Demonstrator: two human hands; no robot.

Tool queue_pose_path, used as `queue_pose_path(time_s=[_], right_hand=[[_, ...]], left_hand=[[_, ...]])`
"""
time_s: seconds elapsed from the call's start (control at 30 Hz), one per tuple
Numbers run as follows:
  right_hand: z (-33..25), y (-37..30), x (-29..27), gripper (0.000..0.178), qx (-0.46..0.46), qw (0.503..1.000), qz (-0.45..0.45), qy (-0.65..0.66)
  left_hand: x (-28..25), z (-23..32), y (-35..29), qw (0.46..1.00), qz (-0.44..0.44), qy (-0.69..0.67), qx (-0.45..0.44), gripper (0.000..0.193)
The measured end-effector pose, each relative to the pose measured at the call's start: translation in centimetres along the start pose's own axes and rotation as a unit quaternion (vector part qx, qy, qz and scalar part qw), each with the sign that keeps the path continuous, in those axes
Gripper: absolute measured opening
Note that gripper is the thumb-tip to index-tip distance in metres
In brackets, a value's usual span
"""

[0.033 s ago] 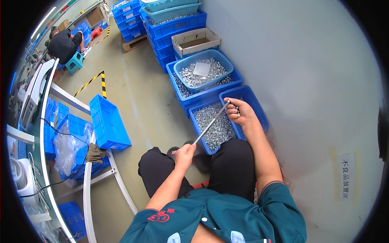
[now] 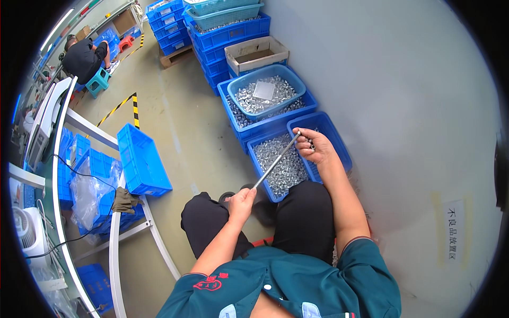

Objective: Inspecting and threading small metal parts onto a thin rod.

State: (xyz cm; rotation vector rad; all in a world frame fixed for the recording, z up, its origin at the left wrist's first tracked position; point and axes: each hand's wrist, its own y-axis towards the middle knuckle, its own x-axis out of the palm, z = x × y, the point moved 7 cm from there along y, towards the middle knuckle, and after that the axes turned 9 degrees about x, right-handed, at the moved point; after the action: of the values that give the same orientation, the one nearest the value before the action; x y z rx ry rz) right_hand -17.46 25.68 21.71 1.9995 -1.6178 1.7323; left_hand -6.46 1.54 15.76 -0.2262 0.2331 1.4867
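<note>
A thin grey metal rod (image 2: 275, 162) slants up and to the right between my hands. Its lower end is gripped in my left hand (image 2: 242, 204), closed above my left knee. At the upper end, the fingertips of my right hand (image 2: 318, 149) pinch around the tip. A few small ring-shaped metal parts (image 2: 312, 148) are also tucked in the curled fingers of that hand; their exact kind is too small to tell. Beneath the rod, a blue basket (image 2: 269, 195) holds many similar shiny metal pieces. Another blue basket (image 2: 344, 156) stands beside it, partly hidden by my right hand and forearm.
Beyond the baskets, a light-blue basket (image 2: 297, 79) of metal parts rests on a blue crate (image 2: 231, 121). A white-rimmed box (image 2: 283, 53) and stacked crates stand farther back. A wall (image 2: 382, 95) runs along the right. At left are a white-framed bench (image 2: 114, 254) and an empty blue crate (image 2: 151, 186). A person sits far left.
</note>
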Motion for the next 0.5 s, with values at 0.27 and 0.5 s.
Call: queue_pose_path(time_s=[0.27,0.5], right_hand=[[-0.2,-0.7,1.1,0.02,-0.052,0.993,0.002,-0.105],[1.5,-1.0,1.5,0.036,0.02,0.983,-0.018,-0.18]], left_hand=[[0.5,-1.3,0.2,1.0,-0.009,-0.014,0.013,0.04],[1.5,-2.0,1.2,0.997,-0.017,-0.078,-0.004,0.04]])
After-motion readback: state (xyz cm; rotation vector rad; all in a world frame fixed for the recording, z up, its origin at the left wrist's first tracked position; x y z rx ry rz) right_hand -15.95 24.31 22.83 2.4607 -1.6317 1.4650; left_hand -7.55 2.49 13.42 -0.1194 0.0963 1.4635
